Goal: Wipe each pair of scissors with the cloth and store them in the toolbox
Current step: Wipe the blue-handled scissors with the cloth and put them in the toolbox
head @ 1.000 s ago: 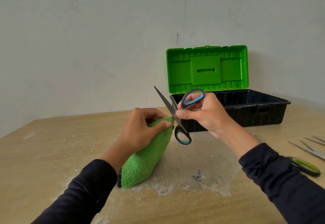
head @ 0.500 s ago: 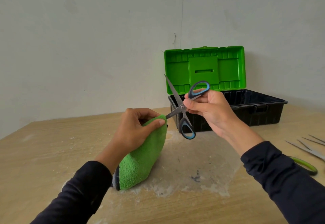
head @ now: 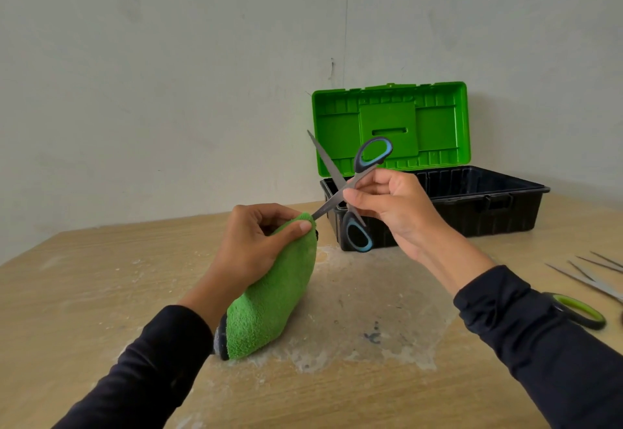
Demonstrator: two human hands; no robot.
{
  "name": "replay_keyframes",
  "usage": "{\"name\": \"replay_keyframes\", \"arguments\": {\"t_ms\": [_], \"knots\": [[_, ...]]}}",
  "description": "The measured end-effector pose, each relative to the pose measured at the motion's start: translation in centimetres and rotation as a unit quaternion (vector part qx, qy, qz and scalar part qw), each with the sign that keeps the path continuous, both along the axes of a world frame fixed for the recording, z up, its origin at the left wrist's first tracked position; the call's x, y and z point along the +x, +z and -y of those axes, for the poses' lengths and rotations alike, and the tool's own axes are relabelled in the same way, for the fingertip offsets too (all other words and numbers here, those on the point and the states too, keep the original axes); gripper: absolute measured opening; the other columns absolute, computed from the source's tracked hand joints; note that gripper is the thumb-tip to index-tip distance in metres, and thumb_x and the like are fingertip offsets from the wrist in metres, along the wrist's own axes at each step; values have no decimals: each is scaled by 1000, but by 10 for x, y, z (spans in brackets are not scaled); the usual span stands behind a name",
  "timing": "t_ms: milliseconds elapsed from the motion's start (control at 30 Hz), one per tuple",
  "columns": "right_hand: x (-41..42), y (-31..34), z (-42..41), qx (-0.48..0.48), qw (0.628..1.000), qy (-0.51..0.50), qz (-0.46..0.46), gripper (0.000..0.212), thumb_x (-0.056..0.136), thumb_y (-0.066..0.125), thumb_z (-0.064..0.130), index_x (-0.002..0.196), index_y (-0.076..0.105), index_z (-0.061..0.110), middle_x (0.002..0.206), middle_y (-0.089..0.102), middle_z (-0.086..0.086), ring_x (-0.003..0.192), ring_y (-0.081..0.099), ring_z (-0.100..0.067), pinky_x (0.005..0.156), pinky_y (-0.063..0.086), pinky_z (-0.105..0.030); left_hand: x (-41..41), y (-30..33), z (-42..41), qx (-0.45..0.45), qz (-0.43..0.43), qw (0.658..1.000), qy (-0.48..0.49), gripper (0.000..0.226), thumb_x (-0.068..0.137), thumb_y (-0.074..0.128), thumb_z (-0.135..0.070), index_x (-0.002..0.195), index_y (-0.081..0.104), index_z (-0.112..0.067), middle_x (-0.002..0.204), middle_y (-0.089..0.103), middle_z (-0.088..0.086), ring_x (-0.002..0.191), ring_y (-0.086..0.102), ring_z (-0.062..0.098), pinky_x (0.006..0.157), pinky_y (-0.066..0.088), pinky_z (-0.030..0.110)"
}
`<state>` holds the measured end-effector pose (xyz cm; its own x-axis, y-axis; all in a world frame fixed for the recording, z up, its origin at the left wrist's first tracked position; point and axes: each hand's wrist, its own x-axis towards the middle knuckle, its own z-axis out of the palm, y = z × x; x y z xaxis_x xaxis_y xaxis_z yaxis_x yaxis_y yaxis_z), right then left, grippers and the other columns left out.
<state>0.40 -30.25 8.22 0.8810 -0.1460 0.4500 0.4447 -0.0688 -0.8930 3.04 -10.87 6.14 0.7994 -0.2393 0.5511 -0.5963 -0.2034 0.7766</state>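
Our left hand grips the green cloth, fingers and thumb curled round its upper end, pinching the fabric over the tip of one blade. Our right hand holds the blue-handled scissors near the pivot, fingers curled round them, with the blades spread apart in a cross: one blade points up and to the left, the other slants down into the cloth. One handle loop stands above the hand, the other hangs below it. The cloth's lower end rests on the tabletop, which is pale wood with whitish smears. Behind the scissors sits the toolbox, black tray open, its green lid standing upright against the wall. At the right edge more scissors lie flat on the tabletop, one pair with green-lined handles, well apart from the toolbox.
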Motion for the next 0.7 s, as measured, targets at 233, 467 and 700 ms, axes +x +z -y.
{"name": "replay_keyframes", "arguments": {"t_ms": [233,467,700], "knots": [[-1,7,18,-71,995,-63,8,10,83,65,5,79,67,13,74,65,-10,71,63,-17,75,53,-29,12,2,-15,-90,-36,992,77,4,71,75,-26,73,73,-24,68,73,-3,68,68,13,66,56,33],[0,6,20,-376,918,-125,-8,2,75,72,18,72,71,18,60,61,9,58,53,-9,70,49,-37,7,5,-11,-151,-29,986,61,18,59,72,-38,74,73,-27,72,73,-7,78,66,16,72,55,31],[-9,10,2,-432,896,-87,51,12,72,75,17,71,68,26,62,60,17,60,55,0,62,43,-21,-2,-4,13,-80,-3,997,10,10,76,70,-17,79,73,-26,66,71,-15,65,62,-3,58,48,12]]}}
